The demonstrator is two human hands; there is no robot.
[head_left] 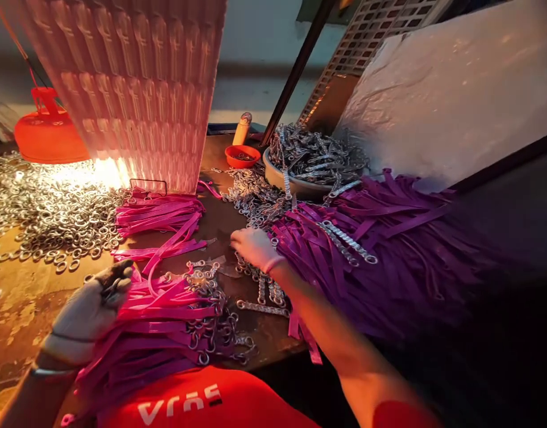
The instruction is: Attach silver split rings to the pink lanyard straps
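Observation:
My left hand [93,315], in a light glove with darkened fingertips, is at the left edge of a bundle of pink straps [166,303]. Its fingers are curled closed; what they hold, if anything, is hidden. Metal rings and chain pieces [211,333] lie at the right ends of these straps. My right hand [255,246], gloved as well, is over short metal chain pieces [267,288] in the middle of the table. The fingers are bent together and point left, and I cannot make out anything in them. Purple straps [354,261] lie heaped beside my right forearm.
A red lamp [53,134] lights a wide heap of metal rings [72,208] at left. Behind stands a ribbed translucent panel [153,89]. A basin [295,185] of chains, a small red bowl [242,156] and more pink straps [162,214] are farther back. A plastic-wrapped slab [452,89] leans at right.

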